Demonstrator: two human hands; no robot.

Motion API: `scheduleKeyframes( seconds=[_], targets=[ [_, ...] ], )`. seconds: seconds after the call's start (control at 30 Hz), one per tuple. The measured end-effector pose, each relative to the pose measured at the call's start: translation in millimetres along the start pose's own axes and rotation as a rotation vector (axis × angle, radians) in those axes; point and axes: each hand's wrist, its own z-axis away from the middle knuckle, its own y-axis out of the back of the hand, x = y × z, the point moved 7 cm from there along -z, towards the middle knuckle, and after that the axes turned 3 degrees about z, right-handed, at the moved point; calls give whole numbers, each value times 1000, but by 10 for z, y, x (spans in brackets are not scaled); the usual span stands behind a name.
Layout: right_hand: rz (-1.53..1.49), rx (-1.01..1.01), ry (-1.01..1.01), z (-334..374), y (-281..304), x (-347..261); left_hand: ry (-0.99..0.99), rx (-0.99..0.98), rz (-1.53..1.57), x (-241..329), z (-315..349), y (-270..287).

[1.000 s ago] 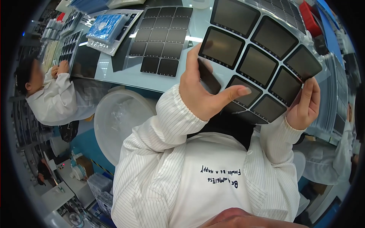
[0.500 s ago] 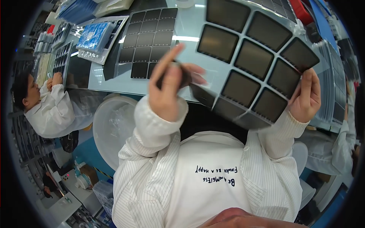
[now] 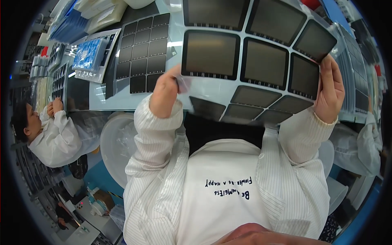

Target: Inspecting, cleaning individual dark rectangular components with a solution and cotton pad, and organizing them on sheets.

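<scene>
A flexible clear sheet bearing rows of dark rectangular film panels is held up in front of me, its lower part bending towards me. At its right edge, my right hand is closed, the thumb on the near face. My left hand is closed at the sheet's left edge, its fingertips partly hidden there. A small dark and see-through bit shows by the left fingers, too blurred to name. Left of this hand, a similar panel sheet lies flat on the glossy table.
Further left are a blue plastic-wrapped packet and stacked film sheets. More panel sheets stand at the right. A white bin sits below the table's edge. Another person works at the far left.
My left hand has moved down and left, from in front of the sheet to its left edge. The sheet has turned more level and swung left; my right hand keeps its hold.
</scene>
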Motion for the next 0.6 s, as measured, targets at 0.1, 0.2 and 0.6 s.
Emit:
scheduleKeyframes(
  seconds=[0.1,0.2,0.6],
  targets=[
    [-28,6,44,-134,74,13,-150,-408,35,112,24,-300],
    [54,115,93,-160,64,-55,-83,-405,-131,202,117,-309],
    [66,-123,97,-320,-147,44,-4,-195,31,312,328,-66]
  ],
)
